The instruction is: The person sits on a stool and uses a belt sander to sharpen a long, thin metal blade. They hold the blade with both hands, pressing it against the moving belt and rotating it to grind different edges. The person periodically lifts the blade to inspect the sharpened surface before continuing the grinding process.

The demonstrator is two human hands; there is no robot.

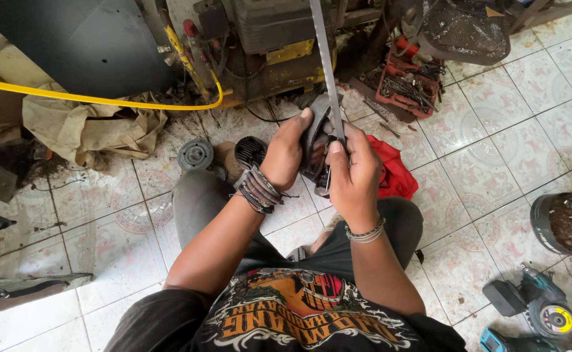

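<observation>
left hand (286, 153): clamped round a dark curved metal part (313, 140), held above the knees.
right hand (351, 173): closed on a thin hacksaw blade (328, 62) against that part.
risk: bare blade could slip and cut fingers.
nearby: red rag (393, 171) on tiled floor (520, 150).

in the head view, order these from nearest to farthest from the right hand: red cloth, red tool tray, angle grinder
From the right hand:
1. red cloth, right beside the hand on its right.
2. red tool tray, up ahead by the machine.
3. angle grinder, bottom right corner on the tiles.
</observation>
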